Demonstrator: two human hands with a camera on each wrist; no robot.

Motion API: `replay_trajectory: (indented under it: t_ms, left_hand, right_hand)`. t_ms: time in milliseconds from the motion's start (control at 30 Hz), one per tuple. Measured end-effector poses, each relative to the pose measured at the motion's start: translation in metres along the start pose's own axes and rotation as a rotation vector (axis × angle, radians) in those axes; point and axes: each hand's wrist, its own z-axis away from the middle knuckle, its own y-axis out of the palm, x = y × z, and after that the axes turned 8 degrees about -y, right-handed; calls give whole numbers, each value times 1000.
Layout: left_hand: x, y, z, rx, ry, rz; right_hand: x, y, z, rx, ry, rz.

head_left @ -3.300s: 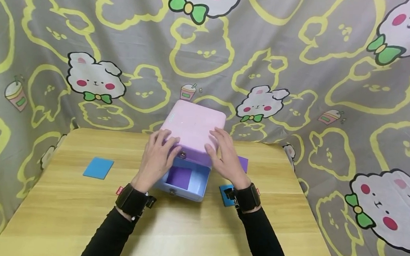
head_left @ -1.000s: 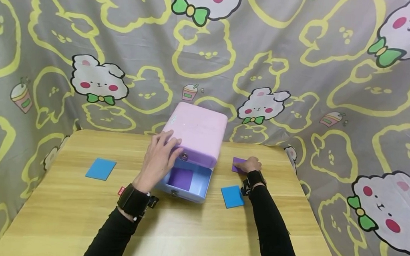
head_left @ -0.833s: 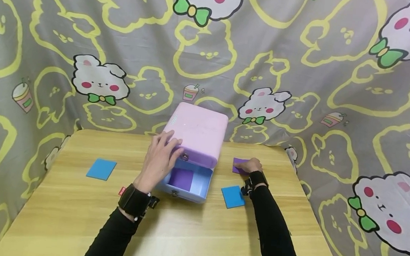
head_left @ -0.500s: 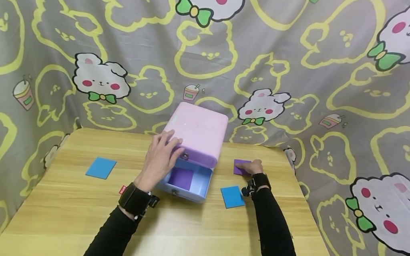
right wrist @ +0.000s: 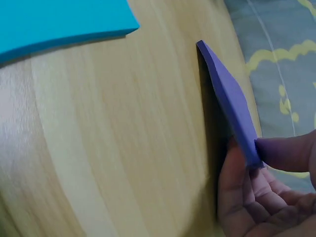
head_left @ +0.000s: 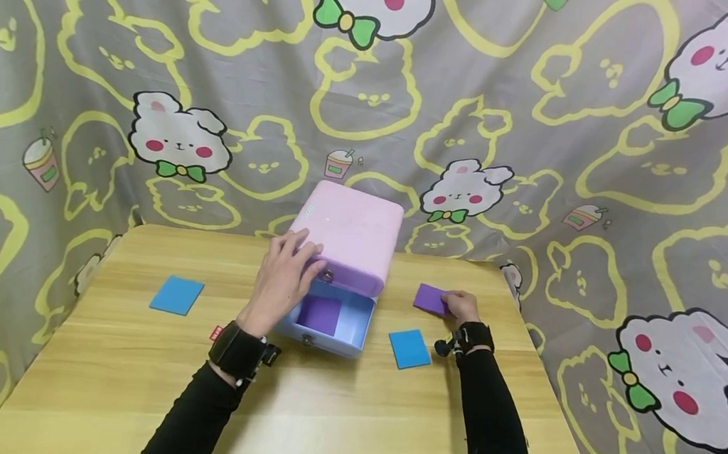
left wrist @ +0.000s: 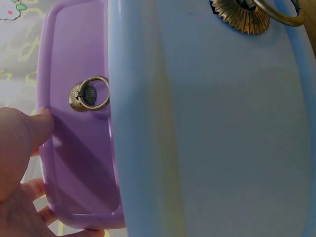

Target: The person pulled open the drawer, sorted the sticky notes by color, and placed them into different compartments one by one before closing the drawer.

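Note:
A small pink drawer box [head_left: 351,229] stands toward the back of the table, its upper purple drawer [left wrist: 81,158] pushed in. Below it the light blue drawer [head_left: 354,319] is pulled out, with a purple square [head_left: 321,315] lying inside. My left hand [head_left: 279,277] rests spread over the box's front left corner, thumb against the purple front and beside the ring pull [left wrist: 91,94]. To the right of the box, my right hand [head_left: 462,307] pinches another thin purple square [right wrist: 229,101] between thumb and fingers, tilted up from the wood in the right wrist view.
One blue square [head_left: 410,349] lies on the table in front of the right hand. A second blue square [head_left: 177,295] lies at the left. The wooden table [head_left: 323,423] ends at a patterned grey curtain [head_left: 254,69] behind and at both sides.
My right hand left the box top, reached to the purple square at the right, and now lifts its near edge while drawing it slightly toward me. My left hand stays on the box.

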Motion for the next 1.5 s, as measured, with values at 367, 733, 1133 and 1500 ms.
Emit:
replay_trajectory:
  t_ms: [367, 733, 1133, 1500]
  left_hand:
    - [2, 2, 5, 1, -14, -7]
    - [1, 1, 6, -1, -23, 1]
    - [-2, 0, 3, 4, -16, 12]
    - [-1, -1, 2, 10, -21, 15]
  right_hand:
    - [13, -15, 20, 35, 26, -443]
    - [62, -21, 56, 72, -41, -696]
    - [112, -16, 105, 111, -187, -781]
    - [143, -1, 151, 206, -341, -727]
